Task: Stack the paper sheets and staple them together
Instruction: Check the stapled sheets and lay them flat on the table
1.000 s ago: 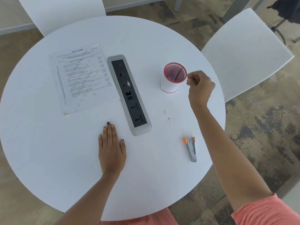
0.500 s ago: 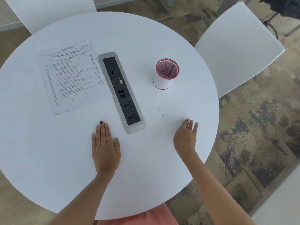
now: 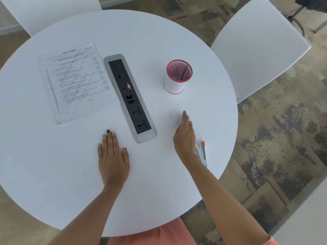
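- Left hand (image 3: 113,156): lies flat on the white tabletop (image 3: 159,200), fingers straight, holding nothing.
- Right hand (image 3: 184,138): fingers extended, empty, right of the socket panel (image 3: 130,98).
- Paper sheets (image 3: 76,82): printed side up at far left, just beside the socket panel, well apart from both hands.
- Stapler (image 3: 202,152) (partly hidden by the right wrist): lies just beside that wrist.
- Mesh cup (image 3: 178,76): upright beyond the right hand.

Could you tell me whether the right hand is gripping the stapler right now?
No, the right hand has its fingers stretched straight, while the stapler lies on the table beside its wrist.
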The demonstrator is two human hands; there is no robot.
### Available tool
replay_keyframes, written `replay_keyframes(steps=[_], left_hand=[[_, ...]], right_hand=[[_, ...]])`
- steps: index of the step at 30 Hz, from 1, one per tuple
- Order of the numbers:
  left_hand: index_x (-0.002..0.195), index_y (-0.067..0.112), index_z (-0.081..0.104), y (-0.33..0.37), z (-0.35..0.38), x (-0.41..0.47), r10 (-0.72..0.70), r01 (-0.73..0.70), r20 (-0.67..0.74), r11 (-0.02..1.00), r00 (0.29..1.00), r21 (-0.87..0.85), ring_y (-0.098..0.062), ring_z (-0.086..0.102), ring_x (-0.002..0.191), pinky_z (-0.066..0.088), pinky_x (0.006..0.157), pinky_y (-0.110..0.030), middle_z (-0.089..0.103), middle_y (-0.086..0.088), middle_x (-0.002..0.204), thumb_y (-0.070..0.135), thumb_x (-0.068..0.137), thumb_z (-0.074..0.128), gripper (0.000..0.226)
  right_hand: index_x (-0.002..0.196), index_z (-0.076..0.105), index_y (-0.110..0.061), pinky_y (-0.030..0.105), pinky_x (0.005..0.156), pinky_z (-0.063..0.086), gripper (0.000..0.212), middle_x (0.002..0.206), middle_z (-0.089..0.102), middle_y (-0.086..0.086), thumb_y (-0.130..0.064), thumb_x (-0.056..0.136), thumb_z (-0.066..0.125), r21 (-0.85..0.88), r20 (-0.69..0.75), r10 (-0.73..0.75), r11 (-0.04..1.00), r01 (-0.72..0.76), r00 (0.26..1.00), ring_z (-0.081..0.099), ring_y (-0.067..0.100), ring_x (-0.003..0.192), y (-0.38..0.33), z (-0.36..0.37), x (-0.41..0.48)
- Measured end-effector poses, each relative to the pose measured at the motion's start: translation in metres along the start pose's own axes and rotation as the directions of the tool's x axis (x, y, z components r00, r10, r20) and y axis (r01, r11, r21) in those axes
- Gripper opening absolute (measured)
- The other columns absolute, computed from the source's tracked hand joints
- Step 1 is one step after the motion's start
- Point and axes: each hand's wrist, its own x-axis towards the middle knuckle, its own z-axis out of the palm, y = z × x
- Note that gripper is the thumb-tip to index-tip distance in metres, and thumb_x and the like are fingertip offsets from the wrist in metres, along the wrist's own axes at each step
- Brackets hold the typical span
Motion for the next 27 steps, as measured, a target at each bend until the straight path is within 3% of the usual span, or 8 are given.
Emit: replay_keyframes(steps=[4,6,8,14,18,23,25,27], left_hand=[[0.155,0.002,0.019,0.000,0.000,-0.001,0.001,-0.001,-0.002,1.000,1.000,0.005,-0.027,0.021,0.152,0.015,0.125,-0.044,0.021,-0.013,0.164,0.028,0.101,0.024,0.061],[0.155,0.002,0.019,0.000,0.000,0.000,-0.001,0.001,-0.004,1.000,1.000,0.001,-0.027,0.021,0.151,0.015,0.125,-0.044,0.021,-0.013,0.164,0.028,0.101,0.024,0.061],[0.155,0.002,0.019,0.000,0.000,0.000,-0.002,0.002,-0.008,1.000,1.000,-0.003,-0.028,0.022,0.151,0.015,0.125,-0.043,0.022,-0.013,0.164,0.028,0.101,0.024,0.061],[0.156,0.002,0.018,-0.002,0.002,0.000,0.002,-0.002,-0.006,1.000,1.000,0.007,-0.027,0.020,0.152,0.014,0.125,-0.043,0.020,-0.012,0.164,0.027,0.101,0.026,0.061],[0.156,0.003,0.018,-0.001,0.002,0.000,0.000,0.000,-0.004,1.000,1.000,0.005,-0.026,0.021,0.152,0.015,0.125,-0.043,0.020,-0.012,0.164,0.028,0.101,0.026,0.061],[0.156,0.003,0.018,-0.002,0.002,0.000,0.000,0.000,-0.002,1.000,1.000,0.000,-0.026,0.021,0.152,0.015,0.125,-0.043,0.020,-0.011,0.165,0.028,0.101,0.025,0.061],[0.156,0.003,0.018,-0.002,0.002,0.000,0.000,0.000,-0.004,1.000,1.000,0.001,-0.026,0.021,0.152,0.015,0.125,-0.043,0.020,-0.011,0.164,0.029,0.101,0.024,0.061],[0.156,0.003,0.019,-0.002,0.002,0.000,-0.002,0.002,-0.004,1.000,1.000,-0.003,-0.026,0.021,0.152,0.015,0.125,-0.043,0.021,-0.011,0.164,0.030,0.101,0.023,0.061]], right_hand=[[0.149,0.001,0.003,0.042,0.122,0.003,0.077,0.159,-0.002,0.018,-0.034,0.098,0.045,-0.090,0.125,-0.027,0.995,0.038,0.992,0.000,0.029,0.148,0.008,0.011,0.016],[0.149,-0.003,0.004,0.039,0.121,-0.005,0.091,0.159,-0.006,0.019,-0.054,0.093,0.041,-0.205,0.156,-0.043,0.976,0.075,0.987,-0.006,0.030,0.148,0.008,0.018,0.022],[0.148,-0.004,0.004,0.039,0.121,-0.006,0.091,0.159,-0.006,0.020,-0.057,0.094,0.035,-0.274,0.143,-0.063,0.956,0.101,0.988,-0.006,0.031,0.148,0.005,0.023,0.028],[0.148,0.002,0.003,0.039,0.122,0.000,0.068,0.159,0.003,0.019,-0.037,0.102,0.029,-0.296,0.166,-0.153,0.935,0.197,0.974,0.001,0.031,0.148,-0.007,0.027,0.051],[0.147,0.018,0.005,0.043,0.121,0.011,0.049,0.157,0.016,0.019,-0.006,0.101,0.031,-0.194,0.194,-0.295,0.923,0.332,0.935,0.010,0.033,0.147,-0.007,0.023,0.048],[0.148,0.019,0.002,0.028,0.115,0.023,0.065,0.156,0.022,0.015,0.018,0.088,0.038,-0.295,0.190,-0.267,0.903,0.314,0.945,0.019,0.028,0.145,-0.009,0.012,0.023],[0.142,0.034,0.004,0.025,0.109,0.035,0.066,0.147,0.040,0.017,0.016,0.080,0.054,-0.359,0.157,-0.281,0.877,0.320,0.947,0.039,0.028,0.136,-0.004,0.013,0.013],[0.124,0.057,0.003,0.021,0.088,0.052,0.068,0.123,0.062,0.015,0.013,0.059,0.074,-0.451,0.156,-0.267,0.837,0.309,0.951,0.061,0.025,0.110,0.000,0.015,0.004]])
